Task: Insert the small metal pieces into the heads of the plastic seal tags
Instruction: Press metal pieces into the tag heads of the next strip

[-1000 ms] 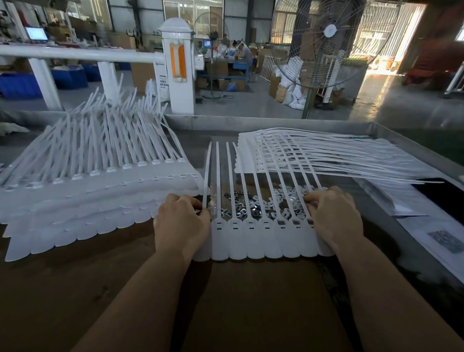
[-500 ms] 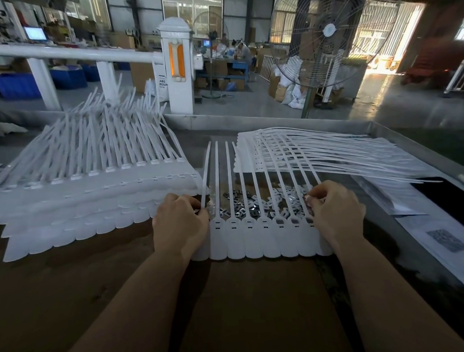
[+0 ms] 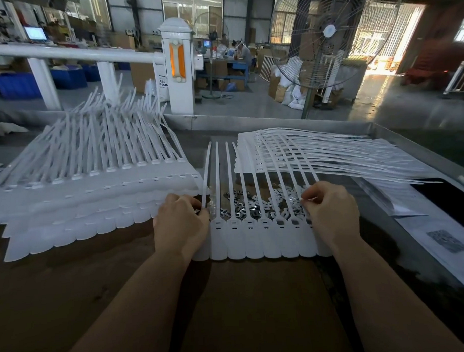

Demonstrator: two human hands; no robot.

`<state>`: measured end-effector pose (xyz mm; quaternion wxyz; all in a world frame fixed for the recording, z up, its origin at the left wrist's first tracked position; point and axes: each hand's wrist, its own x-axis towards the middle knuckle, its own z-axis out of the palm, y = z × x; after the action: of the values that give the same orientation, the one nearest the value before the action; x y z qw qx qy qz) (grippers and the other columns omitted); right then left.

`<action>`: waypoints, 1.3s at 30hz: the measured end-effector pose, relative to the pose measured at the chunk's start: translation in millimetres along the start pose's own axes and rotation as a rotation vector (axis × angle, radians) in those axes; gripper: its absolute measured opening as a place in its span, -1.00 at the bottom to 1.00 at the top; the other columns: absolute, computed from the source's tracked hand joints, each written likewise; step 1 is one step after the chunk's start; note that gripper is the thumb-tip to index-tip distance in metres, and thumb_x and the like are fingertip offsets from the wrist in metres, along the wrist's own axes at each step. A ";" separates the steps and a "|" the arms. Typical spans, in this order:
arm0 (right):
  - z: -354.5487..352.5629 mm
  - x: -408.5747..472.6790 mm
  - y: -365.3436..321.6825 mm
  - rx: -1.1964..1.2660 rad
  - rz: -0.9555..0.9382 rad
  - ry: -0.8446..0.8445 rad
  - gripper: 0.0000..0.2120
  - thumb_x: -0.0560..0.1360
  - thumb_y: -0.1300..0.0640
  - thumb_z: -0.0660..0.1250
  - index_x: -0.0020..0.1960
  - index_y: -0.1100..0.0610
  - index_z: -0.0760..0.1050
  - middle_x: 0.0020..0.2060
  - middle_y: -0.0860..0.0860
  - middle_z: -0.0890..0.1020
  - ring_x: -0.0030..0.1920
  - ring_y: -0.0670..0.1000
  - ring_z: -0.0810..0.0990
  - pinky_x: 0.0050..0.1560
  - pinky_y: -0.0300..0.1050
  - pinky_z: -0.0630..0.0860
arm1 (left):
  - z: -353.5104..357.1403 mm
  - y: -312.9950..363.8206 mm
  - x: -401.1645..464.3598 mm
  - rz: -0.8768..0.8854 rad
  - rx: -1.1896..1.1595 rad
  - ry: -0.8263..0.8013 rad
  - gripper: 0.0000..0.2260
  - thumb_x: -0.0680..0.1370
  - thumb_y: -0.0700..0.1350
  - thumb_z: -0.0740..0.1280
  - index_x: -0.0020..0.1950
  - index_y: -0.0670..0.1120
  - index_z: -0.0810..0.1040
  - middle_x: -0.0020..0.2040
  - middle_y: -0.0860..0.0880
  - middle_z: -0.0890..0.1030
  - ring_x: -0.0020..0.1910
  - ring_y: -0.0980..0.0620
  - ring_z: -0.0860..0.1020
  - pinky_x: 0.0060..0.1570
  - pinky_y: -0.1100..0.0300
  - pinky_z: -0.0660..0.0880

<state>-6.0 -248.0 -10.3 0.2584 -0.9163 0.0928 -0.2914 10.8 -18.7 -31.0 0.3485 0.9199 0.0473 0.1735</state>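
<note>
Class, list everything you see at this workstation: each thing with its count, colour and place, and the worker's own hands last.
Joined strip of plastic seal tags: one, white, table centre, between the hands.
Small metal pieces: a loose pile, silvery, under that strip's tails.
Left stack of plastic seal tag strips: several layers, white, tails pointing up and away.
Right stack of seal tag strips: several, white, tails running right.
Printed paper sheets: a few, white, right table edge.
Pedestal fan: one, grey wire, beyond the table.
White post with orange panel: one, behind the table.
Blue plastic crates: several, far left floor.
Left hand: on the strip's left end, fingers curled.
Right hand: at the right end, fingertips pinching.
</note>
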 end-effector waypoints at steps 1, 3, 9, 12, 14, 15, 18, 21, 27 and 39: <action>-0.9 0.4 -0.5 0.032 0.010 -0.004 -0.94 0.43 0.23 0.41 -0.11 0.14 0.63 -0.19 0.03 0.67 -0.21 -0.03 0.57 -0.03 -0.09 0.51 | -0.2 0.1 -0.3 -0.001 -0.001 0.000 -0.77 0.51 -0.02 0.34 0.10 -0.09 0.59 0.09 -0.08 0.49 0.07 -0.05 0.45 0.12 0.04 0.36; -1.9 1.6 -1.4 0.095 0.018 -0.021 -0.92 0.42 0.22 0.42 -0.09 0.14 0.66 -0.19 0.01 0.67 -0.24 -0.09 0.56 -0.15 -0.26 0.46 | -0.7 0.1 -0.8 -0.002 0.003 -0.003 -0.77 0.51 -0.02 0.34 0.10 -0.09 0.59 0.09 -0.08 0.49 0.08 -0.05 0.44 0.12 0.04 0.36; -7.4 0.1 -10.1 0.443 0.039 -0.172 -0.86 0.42 0.28 0.41 -0.13 0.06 0.60 -0.24 -0.06 0.65 -0.20 -0.14 0.62 -0.18 -0.33 0.52 | -2.4 0.3 -0.5 -0.009 -0.018 -0.010 -0.78 0.50 -0.02 0.34 0.08 -0.09 0.59 0.08 -0.08 0.48 0.07 -0.06 0.45 0.14 0.02 0.39; -9.0 -5.3 -15.6 0.528 -0.014 -0.324 -0.84 0.42 0.30 0.41 -0.14 0.05 0.61 -0.27 -0.04 0.67 -0.23 -0.16 0.63 -0.25 -0.42 0.51 | -2.8 0.2 -0.7 -0.009 -0.021 -0.010 -0.79 0.51 -0.03 0.34 0.08 -0.08 0.59 0.08 -0.07 0.48 0.07 -0.05 0.45 0.14 0.02 0.40; -8.8 -7.1 -17.3 0.501 -0.075 -0.399 -0.83 0.42 0.31 0.40 -0.13 0.05 0.61 -0.24 -0.07 0.67 -0.19 -0.21 0.62 -0.20 -0.47 0.49 | -2.9 -0.6 -0.8 -0.007 -0.018 -0.007 -0.79 0.50 -0.02 0.34 0.08 -0.09 0.59 0.08 -0.07 0.48 0.06 -0.04 0.46 0.13 0.04 0.40; -9.1 -6.8 -17.1 0.463 -0.108 -0.420 -0.83 0.43 0.30 0.40 -0.13 0.04 0.61 -0.22 -0.09 0.67 -0.18 -0.23 0.61 -0.18 -0.48 0.48 | -2.9 -0.7 -0.8 -0.008 -0.017 -0.005 -0.79 0.50 -0.02 0.34 0.08 -0.09 0.59 0.08 -0.07 0.48 0.06 -0.04 0.46 0.13 0.04 0.40; -10.8 -5.0 -15.5 0.333 -0.211 -0.434 -0.82 0.43 0.30 0.40 -0.14 0.01 0.61 -0.22 -0.14 0.64 -0.18 -0.29 0.57 -0.18 -0.51 0.45 | -2.5 -1.2 -0.4 -0.015 -0.021 -0.006 -0.78 0.50 -0.02 0.34 0.08 -0.09 0.59 0.08 -0.07 0.48 0.06 -0.04 0.46 0.14 0.03 0.41; -12.0 -4.5 -13.3 0.265 -0.280 -0.419 -0.83 0.41 0.33 0.41 -0.13 0.07 0.63 -0.28 -0.20 0.60 -0.22 -0.35 0.54 -0.23 -0.55 0.41 | -2.1 -1.4 0.3 -0.018 -0.022 -0.002 -0.78 0.50 -0.02 0.34 0.08 -0.08 0.59 0.08 -0.06 0.48 0.05 -0.03 0.46 0.12 0.05 0.40; -13.7 -3.3 -12.2 0.244 -0.296 -0.426 -0.85 0.37 0.32 0.45 -0.15 0.10 0.66 -0.32 -0.20 0.60 -0.24 -0.31 0.57 -0.22 -0.54 0.41 | -1.7 -0.7 0.5 -0.015 -0.020 -0.011 -0.79 0.51 -0.03 0.34 0.08 -0.08 0.59 0.09 -0.06 0.48 0.06 -0.04 0.46 0.14 0.02 0.42; -11.2 -7.3 -16.7 0.118 -0.301 -0.408 -0.85 0.39 0.27 0.43 -0.10 0.05 0.63 -0.26 -0.17 0.57 -0.24 -0.26 0.52 -0.20 -0.55 0.39 | -0.5 -1.4 0.3 -0.017 -0.009 0.010 -0.78 0.51 -0.02 0.34 0.09 -0.08 0.59 0.08 -0.06 0.48 0.04 -0.02 0.44 0.11 0.06 0.38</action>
<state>-18.1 -236.1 2.8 0.2787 -0.9429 -0.1157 -0.1409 10.9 -17.2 -31.4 0.3539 0.9170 0.0562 0.1751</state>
